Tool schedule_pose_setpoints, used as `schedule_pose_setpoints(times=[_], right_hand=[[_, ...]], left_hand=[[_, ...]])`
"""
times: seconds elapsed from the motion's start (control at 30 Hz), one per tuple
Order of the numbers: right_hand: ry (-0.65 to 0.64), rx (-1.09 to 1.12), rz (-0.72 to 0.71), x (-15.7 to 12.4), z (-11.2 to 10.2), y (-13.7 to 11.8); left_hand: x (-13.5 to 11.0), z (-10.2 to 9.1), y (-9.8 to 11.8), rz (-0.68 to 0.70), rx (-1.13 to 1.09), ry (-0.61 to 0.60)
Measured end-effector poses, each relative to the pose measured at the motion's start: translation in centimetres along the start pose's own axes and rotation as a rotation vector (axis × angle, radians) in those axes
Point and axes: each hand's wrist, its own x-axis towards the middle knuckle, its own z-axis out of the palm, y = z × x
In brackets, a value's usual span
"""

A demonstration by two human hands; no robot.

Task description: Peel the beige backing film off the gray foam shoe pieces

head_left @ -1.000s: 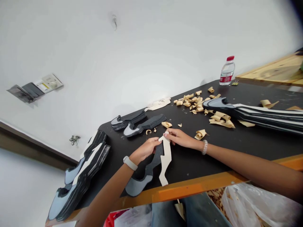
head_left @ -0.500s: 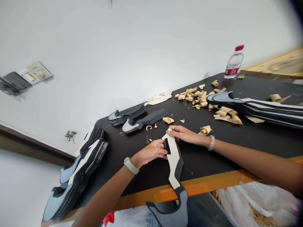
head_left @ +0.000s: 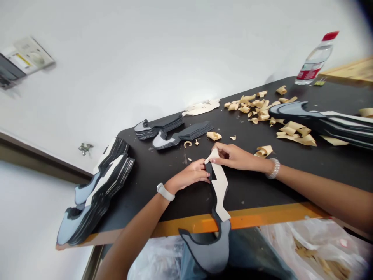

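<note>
A grey and black shoe-upper piece [head_left: 210,252] extends over the front edge of the table, its grey curved end hanging past the edge. A white cut-out strip [head_left: 220,181] lies along its narrow dark part, slightly askew from it. My right hand [head_left: 234,157] pinches the far end of this strip between thumb and fingers. From the left, my left hand [head_left: 189,175] grips the dark edge of the upper piece beside the strip. Its fingertips are partly hidden by the material.
Stacks of similar shoe-upper pieces lie at the left [head_left: 99,198], at the back [head_left: 186,134] and at the right [head_left: 326,122]. Curled paper peelings [head_left: 259,105] are scattered behind my right hand. A water bottle [head_left: 316,64] stands at the far right, near white sheets [head_left: 201,107].
The near end of the white strip has moved right across the dark piece. My right hand has changed its hold at the far end. The whole view has shifted slightly.
</note>
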Motion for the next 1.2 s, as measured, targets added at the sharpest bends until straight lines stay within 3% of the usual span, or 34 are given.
schedule_pose_setpoints(times=[0.4, 1.2], right_hand=[[-0.005, 0.077, 0.088, 0.12, 0.22, 0.0], [0.031, 0.068, 0.072, 0.18, 0.33, 0.0]], left_hand=[[0.44, -0.32, -0.64, 0.022, 0.071, -0.019], [0.34, -0.05, -0.53, 0.007, 0.084, 0.021]])
